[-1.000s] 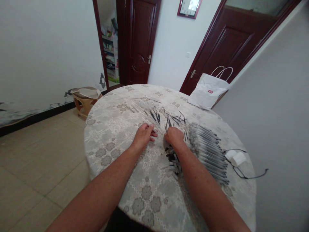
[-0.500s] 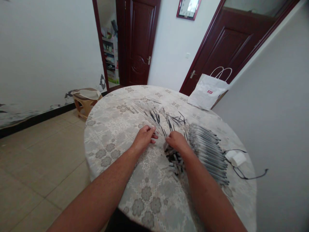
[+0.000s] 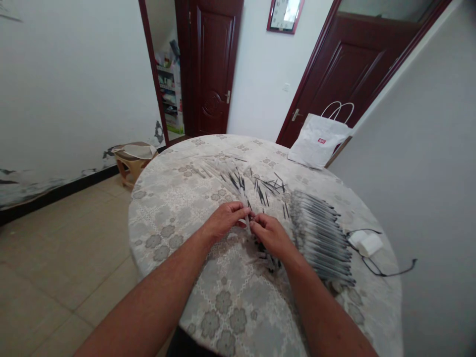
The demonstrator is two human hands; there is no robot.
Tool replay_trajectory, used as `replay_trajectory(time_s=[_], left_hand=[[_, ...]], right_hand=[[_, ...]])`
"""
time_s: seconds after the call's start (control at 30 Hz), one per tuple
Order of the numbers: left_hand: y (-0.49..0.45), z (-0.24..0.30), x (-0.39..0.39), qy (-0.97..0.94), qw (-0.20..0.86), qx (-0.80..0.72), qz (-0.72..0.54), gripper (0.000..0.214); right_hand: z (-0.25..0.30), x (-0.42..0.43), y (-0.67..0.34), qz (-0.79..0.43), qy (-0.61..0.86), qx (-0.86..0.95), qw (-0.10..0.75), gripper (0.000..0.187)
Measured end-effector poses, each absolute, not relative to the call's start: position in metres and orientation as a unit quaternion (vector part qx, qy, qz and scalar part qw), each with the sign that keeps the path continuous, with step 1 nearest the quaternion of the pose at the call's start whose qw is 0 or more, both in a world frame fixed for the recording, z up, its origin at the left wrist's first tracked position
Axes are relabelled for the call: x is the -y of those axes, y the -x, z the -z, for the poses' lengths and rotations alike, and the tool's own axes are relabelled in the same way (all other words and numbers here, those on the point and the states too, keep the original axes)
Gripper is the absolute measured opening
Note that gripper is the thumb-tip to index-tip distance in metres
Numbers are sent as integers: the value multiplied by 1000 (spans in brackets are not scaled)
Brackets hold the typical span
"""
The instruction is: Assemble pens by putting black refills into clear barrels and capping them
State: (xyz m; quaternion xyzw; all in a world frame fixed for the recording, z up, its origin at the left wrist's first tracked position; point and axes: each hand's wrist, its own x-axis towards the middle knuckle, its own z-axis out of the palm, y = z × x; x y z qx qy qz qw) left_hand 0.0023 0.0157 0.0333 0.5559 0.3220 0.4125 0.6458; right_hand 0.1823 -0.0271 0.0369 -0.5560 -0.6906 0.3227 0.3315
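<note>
My left hand (image 3: 225,221) and my right hand (image 3: 269,233) meet at the middle of a round table (image 3: 178,208) with a floral cloth. Both pinch a thin clear pen barrel (image 3: 247,221) between their fingertips. Under my right wrist lies a heap of small black pen parts (image 3: 268,252). Just beyond the hands, clear barrels (image 3: 219,173) and thin black refills (image 3: 266,188) lie scattered. To the right, a long row of finished grey pens (image 3: 320,233) is laid side by side.
A white charger with a black cable (image 3: 366,244) lies at the table's right edge. A white paper bag (image 3: 318,140) leans at the far side by a dark door. A low wooden stool (image 3: 132,156) stands left by the wall. Tiled floor lies to the left.
Both hands drew back from the scattered parts and came together. The right hand lifted off the black heap, and both now pinch one barrel between them.
</note>
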Motion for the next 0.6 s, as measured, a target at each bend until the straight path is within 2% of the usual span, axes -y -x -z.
replay_trajectory(time_s=[0.13, 0.23, 0.37, 0.47, 0.6], left_hand=[[-3, -35, -14, -534, 675, -297, -414, 33], [-2, -37, -10, -518, 711, -283, -381, 35], [-3, -36, -8, -513, 728, -291, -350, 34], [-4, -33, -10, -496, 730, -294, -366, 33], [-4, -32, -18, -435, 736, -292, -430, 31]], right_hand=[[-28, 26, -190, -389, 539, 614, 425, 25], [-24, 21, -194, -444, 523, 520, 509, 36], [-22, 18, -193, -512, 465, 459, 558, 38], [-21, 17, -193, -528, 447, 428, 582, 35], [-22, 12, -201, -463, 440, 365, 677, 33]])
